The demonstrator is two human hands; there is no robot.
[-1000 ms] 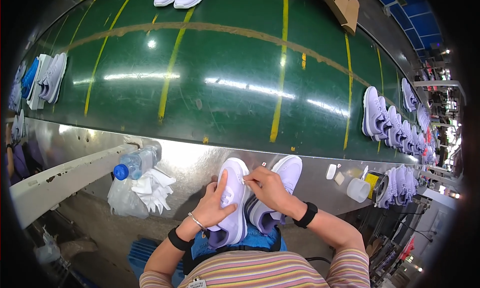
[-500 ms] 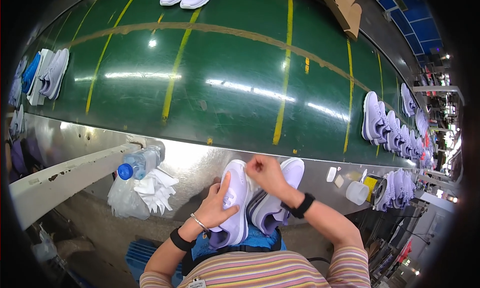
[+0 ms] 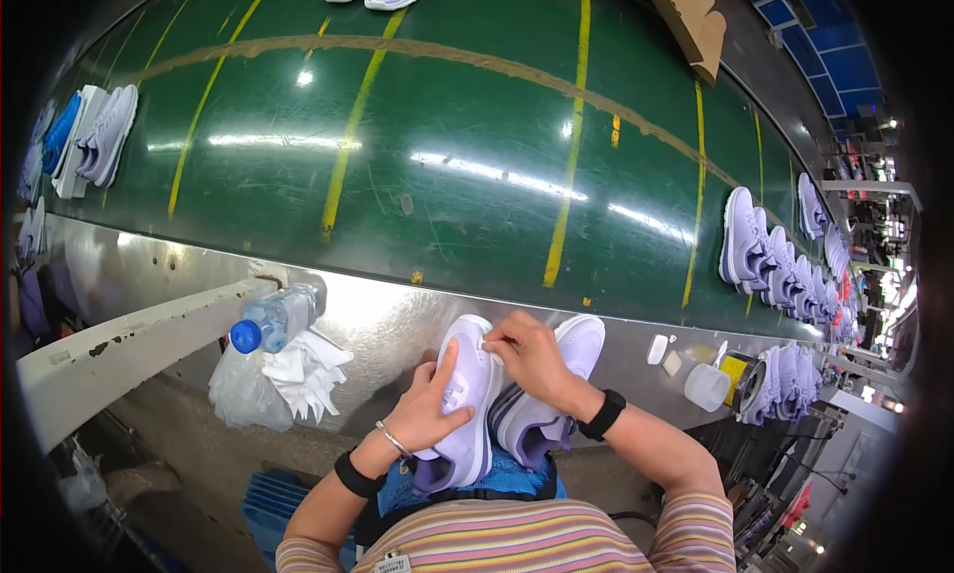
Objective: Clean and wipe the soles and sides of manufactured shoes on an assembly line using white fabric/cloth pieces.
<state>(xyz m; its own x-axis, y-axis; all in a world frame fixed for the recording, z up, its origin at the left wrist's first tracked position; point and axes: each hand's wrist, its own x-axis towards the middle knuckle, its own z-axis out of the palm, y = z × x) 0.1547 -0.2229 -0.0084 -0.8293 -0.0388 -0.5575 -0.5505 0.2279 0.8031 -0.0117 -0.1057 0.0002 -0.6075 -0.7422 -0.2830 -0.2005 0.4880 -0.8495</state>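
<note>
I see two pale lilac sneakers side by side on the steel tabletop [image 3: 378,320], just short of the green conveyor belt [image 3: 447,156]. Left sneaker [image 3: 462,399]: long axis runs near-vertical in frame, toe up toward the belt, heel toward the person's lap. Right sneaker [image 3: 556,384] lies parallel, toe tilted slightly right. Left hand [image 3: 427,409] wraps the left sneaker's side, fingers closed on it, thumb up. Right hand [image 3: 527,354] pinches shut at the left sneaker's toe end; what it pinches is too small to tell. Water bottle [image 3: 273,320] and white rags [image 3: 303,369] sit left of the hands.
</note>
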